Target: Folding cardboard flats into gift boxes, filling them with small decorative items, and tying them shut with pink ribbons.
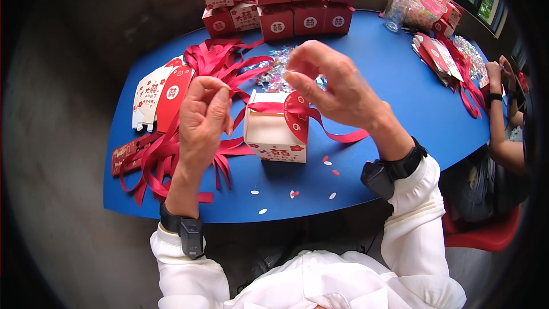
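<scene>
A small white and red gift box (275, 130) stands in front of me, with a round-ended red flap at its top. A red ribbon (334, 135) runs across the box top, and its right end trails loosely in a curve onto the table. To the left of the box, my left hand (205, 109) is closed, thumb and forefinger pinched where the ribbon's left end reaches them. Above and right of the box hovers my right hand (337, 83), fingers bent but apart, with nothing seen in it. Part of the flap's slot area is covered by ribbon.
Loose red ribbons (214, 60) and flat unfolded boxes (151, 96) lie left, near a red phone-like object (128, 156). Shiny wrapped candies (274, 77) sit behind the box. Finished boxes (303, 8) are stacked at the back. A jar (397, 7) and another person's hands (500, 74) are right.
</scene>
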